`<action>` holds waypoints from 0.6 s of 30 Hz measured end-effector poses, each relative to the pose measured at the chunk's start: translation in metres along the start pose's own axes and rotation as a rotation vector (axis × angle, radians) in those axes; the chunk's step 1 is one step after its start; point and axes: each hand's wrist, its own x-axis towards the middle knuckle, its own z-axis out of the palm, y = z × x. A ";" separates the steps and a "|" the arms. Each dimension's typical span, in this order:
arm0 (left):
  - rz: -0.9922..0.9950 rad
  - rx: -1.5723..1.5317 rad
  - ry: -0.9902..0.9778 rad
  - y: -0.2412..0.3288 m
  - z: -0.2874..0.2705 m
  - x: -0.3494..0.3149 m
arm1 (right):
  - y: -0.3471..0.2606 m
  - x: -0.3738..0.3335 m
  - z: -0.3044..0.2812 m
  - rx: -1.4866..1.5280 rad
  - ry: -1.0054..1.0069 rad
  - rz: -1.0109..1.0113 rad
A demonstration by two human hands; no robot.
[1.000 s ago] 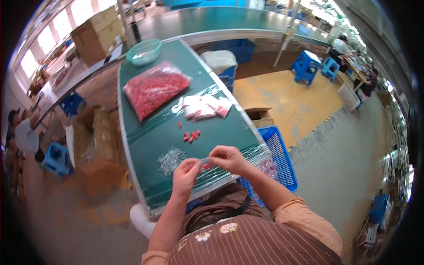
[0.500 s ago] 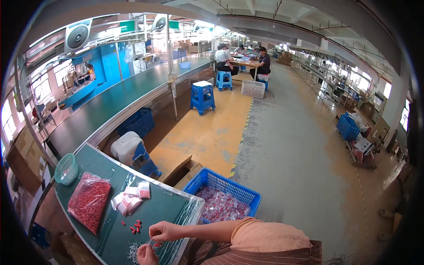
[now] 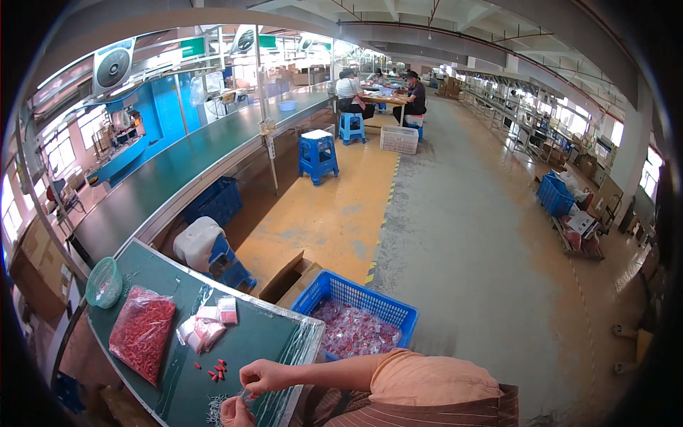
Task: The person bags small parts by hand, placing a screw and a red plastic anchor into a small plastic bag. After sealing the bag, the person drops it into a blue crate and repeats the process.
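Over the near edge of the green-topped table [image 3: 160, 349], my right hand [image 3: 260, 375] pinches what looks like a small clear plastic bag [image 3: 247, 394]. My left hand [image 3: 236, 412] has its fingers closed on the bag's lower side, and a bit of red shows by the fingertips. Just left of my left hand lies a pile of thin grey screws or pins [image 3: 215, 408]. Several loose red plugs [image 3: 218, 369] lie beyond the hands. Farther off are a stack of small clear bags with red edges [image 3: 206, 329] and a large clear bag full of red plugs [image 3: 144, 334].
A green basket [image 3: 104, 283] stands at the table's far left corner. Right of the table, a blue crate [image 3: 409, 313] holds many filled clear bags, beside an open cardboard box [image 3: 290, 279]. Beyond are a long conveyor [image 3: 192, 149], a blue stool [image 3: 318, 158] and people seated at a table.
The view has shifted slightly, so the surroundings sit a little farther left. Both hands stay together at the small bag, with only slight finger movement.
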 end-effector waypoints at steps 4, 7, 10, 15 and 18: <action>0.043 0.024 -0.033 0.002 0.000 -0.002 | -0.005 -0.004 0.004 0.048 0.000 0.038; 0.033 0.037 -0.014 -0.003 -0.003 -0.005 | -0.005 -0.004 0.009 -0.031 -0.047 0.033; -0.019 -0.034 -0.010 -0.024 -0.006 -0.003 | -0.001 -0.004 0.019 0.063 -0.093 0.072; -0.131 -0.221 -0.046 -0.016 0.016 0.001 | -0.009 -0.017 0.004 -0.269 0.074 -0.046; -0.390 -0.506 -0.197 -0.014 0.014 -0.001 | -0.031 -0.028 -0.012 -0.338 0.061 -0.027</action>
